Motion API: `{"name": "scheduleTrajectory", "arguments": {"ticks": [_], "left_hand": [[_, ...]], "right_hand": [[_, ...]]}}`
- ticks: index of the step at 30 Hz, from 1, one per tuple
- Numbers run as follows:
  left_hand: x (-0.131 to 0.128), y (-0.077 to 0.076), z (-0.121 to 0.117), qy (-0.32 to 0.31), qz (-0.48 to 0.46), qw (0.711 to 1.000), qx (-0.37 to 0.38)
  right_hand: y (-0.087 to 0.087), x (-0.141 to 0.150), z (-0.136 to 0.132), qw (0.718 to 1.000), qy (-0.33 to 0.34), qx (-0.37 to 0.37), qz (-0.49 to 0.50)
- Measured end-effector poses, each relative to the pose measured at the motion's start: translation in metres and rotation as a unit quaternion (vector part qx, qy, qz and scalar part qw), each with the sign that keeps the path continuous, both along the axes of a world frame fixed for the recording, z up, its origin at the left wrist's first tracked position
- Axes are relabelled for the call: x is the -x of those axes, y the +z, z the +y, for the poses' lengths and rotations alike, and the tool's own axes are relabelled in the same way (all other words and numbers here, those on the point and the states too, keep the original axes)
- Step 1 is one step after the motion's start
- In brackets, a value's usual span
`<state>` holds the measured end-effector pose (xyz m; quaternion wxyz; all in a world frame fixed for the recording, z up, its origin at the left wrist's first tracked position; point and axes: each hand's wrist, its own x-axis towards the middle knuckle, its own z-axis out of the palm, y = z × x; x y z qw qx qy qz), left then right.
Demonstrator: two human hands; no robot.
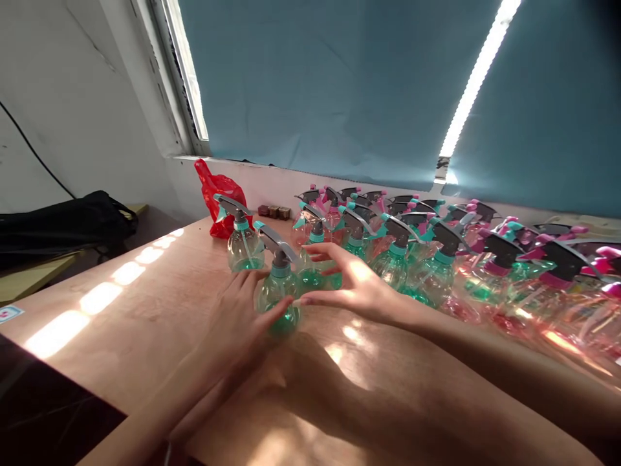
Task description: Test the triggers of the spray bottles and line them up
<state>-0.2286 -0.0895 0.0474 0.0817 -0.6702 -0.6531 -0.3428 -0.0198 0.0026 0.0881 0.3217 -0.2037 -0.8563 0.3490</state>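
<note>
A clear spray bottle (281, 285) with green liquid and a grey and teal trigger head stands upright on the wooden table. Wrapped about its left side is my left hand (237, 307), the thumb across the front of the bottle. My right hand (356, 285) is just to the right of that bottle, fingers and thumb apart and nothing gripped. Its thumb tip comes close to the left thumb. Partly hidden behind the right fingers is another green spray bottle (310, 279). One more teal-headed bottle (246, 249) stands behind my left hand.
Several spray bottles (431, 275) with teal or pink heads crowd the table's right and back. A red plastic bag (220, 191) and small dark boxes (274, 211) sit near the wall. A black bag (68, 223) lies beyond the left edge of the table (160, 304).
</note>
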Motion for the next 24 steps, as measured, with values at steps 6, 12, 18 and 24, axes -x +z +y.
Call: {"name": "scheduleTrajectory", "arguments": {"ticks": [6,12,18,24], "left_hand": [[0.021,0.009,0.03,0.05,0.052,0.997,0.01],[0.028,0.021,0.05,0.058,0.085,0.993,0.049],[0.029,0.032,0.064,0.075,0.112,0.987,0.083],[0.031,0.04,0.079,0.075,0.168,0.977,0.103]], "right_hand": [[0.018,0.0,0.025,0.97,-0.111,-0.216,0.011],[0.034,0.031,0.058,0.908,-0.254,-0.331,-0.028],[0.033,0.051,0.073,0.879,-0.292,-0.356,-0.123],[0.03,0.056,0.083,0.863,-0.303,-0.361,-0.18]]}}
